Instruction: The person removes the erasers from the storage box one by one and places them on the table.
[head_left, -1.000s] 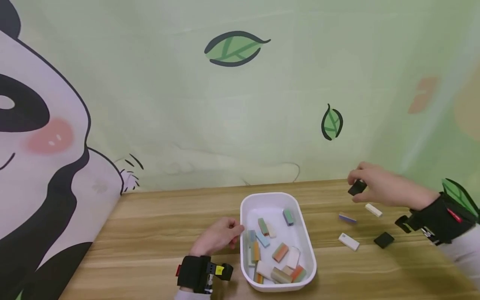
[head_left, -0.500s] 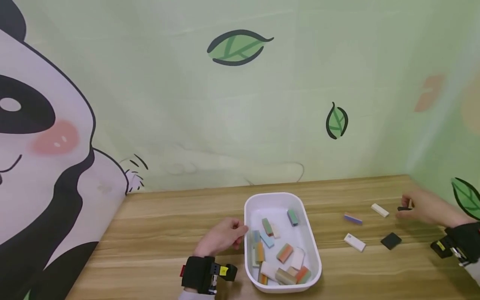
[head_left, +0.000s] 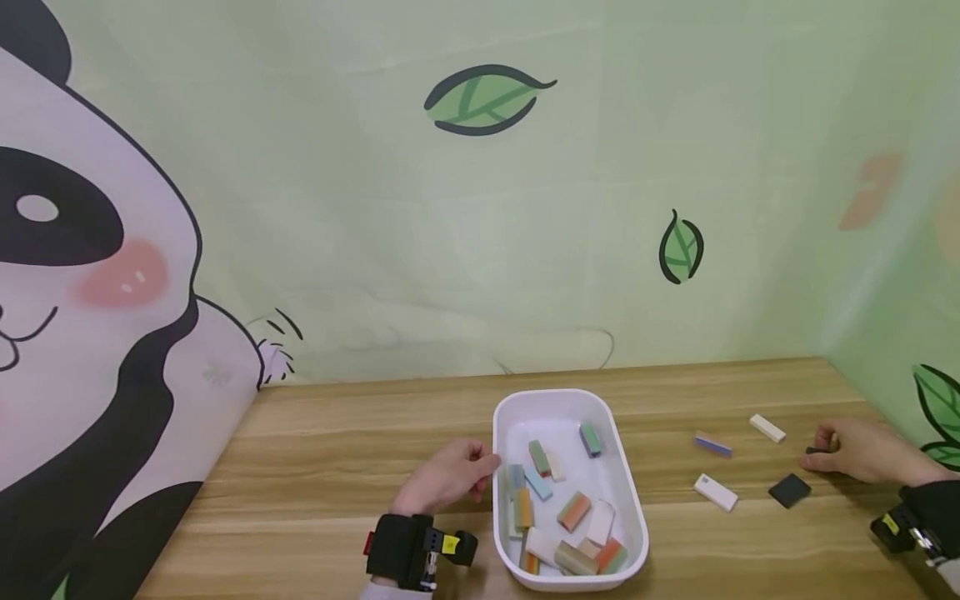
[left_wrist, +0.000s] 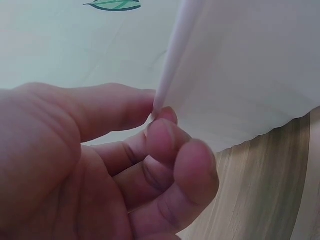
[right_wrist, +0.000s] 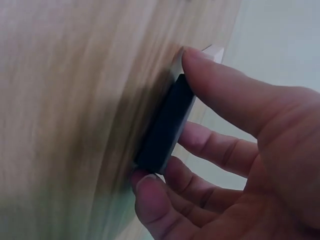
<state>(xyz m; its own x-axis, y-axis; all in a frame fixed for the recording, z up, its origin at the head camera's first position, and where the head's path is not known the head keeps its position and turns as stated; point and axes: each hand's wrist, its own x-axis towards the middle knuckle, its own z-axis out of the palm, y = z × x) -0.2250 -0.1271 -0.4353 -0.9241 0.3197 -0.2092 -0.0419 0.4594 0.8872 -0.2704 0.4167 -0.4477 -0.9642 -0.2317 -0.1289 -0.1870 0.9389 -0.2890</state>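
Note:
At the left rim of a white plastic tray (head_left: pixel 558 427), my left hand (head_left: pixel 446 478) pinches the edge between thumb and fingers. The left wrist view shows this grip on the tray wall (left_wrist: pixel 240 70) up close. Over on the right side of the table, my right hand (head_left: pixel 870 450) holds a small flat black block (right_wrist: pixel 167 125) by its ends, low against the wood. Fingers mostly cover this block in the head view. Nearest to it on the table are a black square piece (head_left: pixel 790 491) and a narrow white block (head_left: pixel 767 427).
Several coloured blocks, such as an orange-and-green one (head_left: pixel 574 511), lie inside the tray. Between tray and right hand lie a white rectangular block (head_left: pixel 716 492) and a blue-and-tan block (head_left: pixel 712 444). A printed cloth (head_left: pixel 360 208) hangs behind the wooden table (head_left: pixel 337 467).
My right hand has carried the black block rightward and down to the table surface. My left hand keeps its hold on the tray rim. The head view has shifted slightly.

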